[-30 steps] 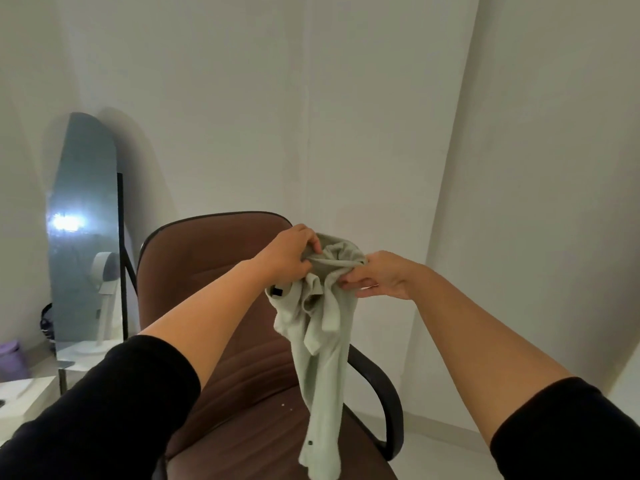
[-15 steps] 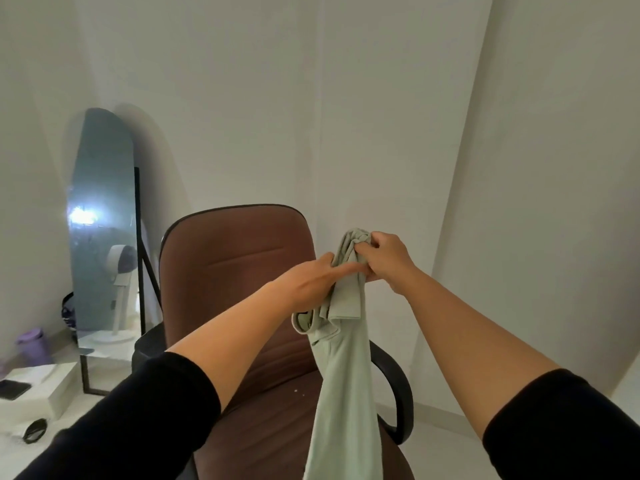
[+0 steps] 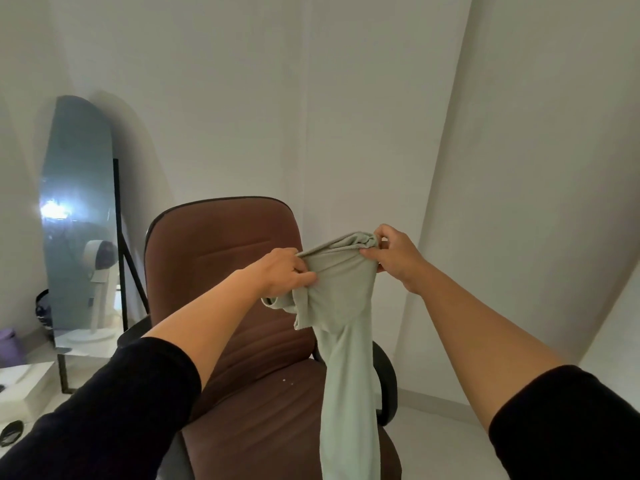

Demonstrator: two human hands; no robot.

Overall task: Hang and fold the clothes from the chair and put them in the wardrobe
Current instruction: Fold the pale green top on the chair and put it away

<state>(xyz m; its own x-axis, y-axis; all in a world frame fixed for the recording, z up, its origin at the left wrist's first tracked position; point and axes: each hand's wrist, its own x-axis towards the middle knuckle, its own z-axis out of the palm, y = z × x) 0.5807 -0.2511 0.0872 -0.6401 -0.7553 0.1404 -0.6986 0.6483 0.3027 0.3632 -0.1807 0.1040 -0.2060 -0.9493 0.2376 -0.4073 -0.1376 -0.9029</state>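
Note:
A pale green garment (image 3: 343, 341) hangs in the air in front of a brown office chair (image 3: 228, 271). My left hand (image 3: 284, 271) grips the garment's upper edge on the left side. My right hand (image 3: 394, 254) pinches the bunched top of the fabric on the right, a little higher. The cloth stretches between the two hands and its long lower part drops past the chair seat out of the bottom of the view. The chair's seat and back carry no other clothes. No wardrobe is in view.
A tall mirror (image 3: 78, 209) on a black stand leans against the left wall, reflecting a white fan. A purple container (image 3: 10, 344) and white boxes (image 3: 24, 382) sit on the floor at the left. White walls meet in a corner behind the chair.
My hands, close together at the garment's top before, have pulled apart, spreading the upper edge of the cloth. The right hand moved right and the view shifted slightly.

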